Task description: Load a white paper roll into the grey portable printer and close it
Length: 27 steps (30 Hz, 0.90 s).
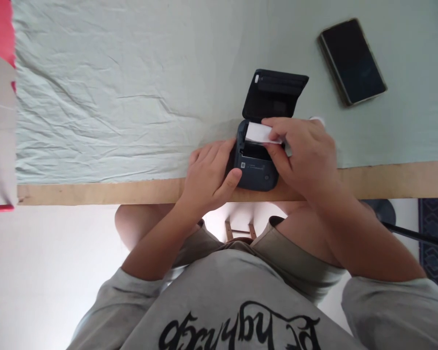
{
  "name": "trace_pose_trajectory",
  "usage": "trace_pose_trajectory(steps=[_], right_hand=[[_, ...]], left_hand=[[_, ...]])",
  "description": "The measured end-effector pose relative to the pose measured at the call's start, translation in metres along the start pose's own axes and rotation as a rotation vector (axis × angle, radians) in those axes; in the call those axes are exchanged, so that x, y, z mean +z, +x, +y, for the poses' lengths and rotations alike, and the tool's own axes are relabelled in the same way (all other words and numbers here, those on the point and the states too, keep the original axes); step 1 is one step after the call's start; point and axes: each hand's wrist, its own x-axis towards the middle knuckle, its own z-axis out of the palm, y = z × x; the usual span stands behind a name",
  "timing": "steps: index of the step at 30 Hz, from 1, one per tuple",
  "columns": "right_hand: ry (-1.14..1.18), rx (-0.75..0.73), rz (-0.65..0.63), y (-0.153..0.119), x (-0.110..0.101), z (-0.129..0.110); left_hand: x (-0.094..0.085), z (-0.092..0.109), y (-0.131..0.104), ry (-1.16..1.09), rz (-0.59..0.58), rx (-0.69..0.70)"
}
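A small dark blue label printer lies at the table's front edge with its lid flipped up and back. Its inner compartment is exposed. My left hand holds the printer's left side, thumb toward the front and fingers along the back part. Between the thumb and fingers of my right hand is a white label roll, held at the back of the open compartment. My fingers cover its right end. Behind the right hand, part of a small white object shows; its kind is hidden.
A phone-like black device in a clear-edged case lies at the back right. Pale green cloth covers the table, with a bare wooden edge in front. A red and white object stands at the far left.
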Motion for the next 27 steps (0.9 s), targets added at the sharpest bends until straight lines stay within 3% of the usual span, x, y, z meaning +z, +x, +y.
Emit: trace_pose_trajectory(steps=[5,13,22,27], right_hand=[[-0.009,0.097,-0.117,0.001,0.000,0.000],[-0.020,0.102,-0.146,0.003,-0.003,0.002],[0.091,-0.181,0.057,-0.001,-0.007,-0.002],[0.072,-0.173,-0.080,-0.008,-0.011,-0.001]], left_hand=[[0.000,0.000,0.000,0.005,0.005,-0.001],[0.002,-0.001,0.001,0.020,0.005,0.004],[0.000,-0.002,0.006,0.010,0.004,-0.009],[0.002,-0.003,0.009,-0.014,0.047,-0.012]])
